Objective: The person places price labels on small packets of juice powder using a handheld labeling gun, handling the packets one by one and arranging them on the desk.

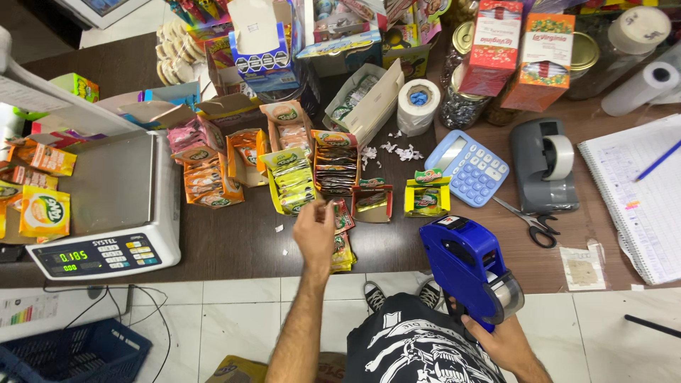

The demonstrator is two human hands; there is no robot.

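Observation:
My left hand (314,230) reaches over the dark counter (234,237) and pinches a small red and green sachet (342,215) from a loose pile of sachets (342,248) at the counter's front edge. Just beyond it stand open display boxes of sachets: a yellow one (292,181), a red one (335,167) and a small red one (373,200). My right hand (500,340) grips the handle of a blue price-label gun (468,266), held off the counter's edge near my body.
A weighing scale (117,206) sits at the left with orange sachets (44,211) beside it. A blue calculator (468,169), grey tape dispenser (543,167), scissors (532,221) and spiral notebook (638,198) lie to the right. Boxes and jars crowd the back. A blue basket (71,354) stands on the floor.

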